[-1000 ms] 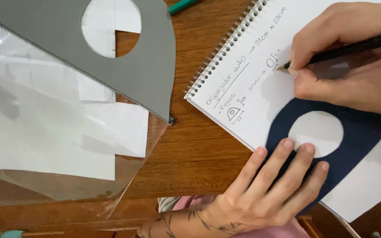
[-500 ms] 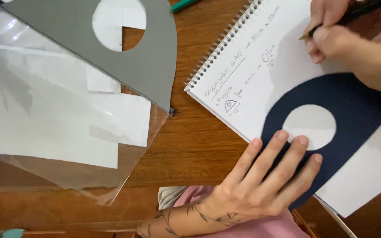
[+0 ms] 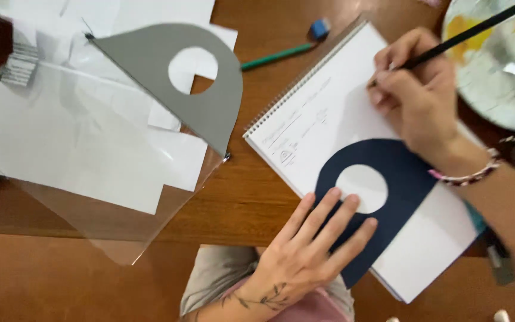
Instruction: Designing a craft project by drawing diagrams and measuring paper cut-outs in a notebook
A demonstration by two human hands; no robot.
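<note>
A white spiral notebook [image 3: 323, 113] lies open and tilted on the wooden table [image 3: 251, 197]. On its page rests a dark blue half-round paper shape [image 3: 400, 179] with a round hole. My left hand [image 3: 317, 238] lies flat, fingers spread, pressing the shape's lower left edge. My right hand [image 3: 415, 95] grips a black pencil [image 3: 466, 36], its tip on the page's upper part, above the blue shape.
A grey half-round shape [image 3: 210, 107] with a hole lies on a clear plastic sheet [image 3: 120, 232] over white papers [image 3: 90, 155] at left. A green pencil [image 3: 275, 56] and a blue eraser [image 3: 320, 28] sit at the top. A painted round plate [image 3: 502, 71] is top right.
The view has pulled back and shifted. My right hand moved with the pencil from the written lines to higher up the page. My left hand stays on the blue shape.
</note>
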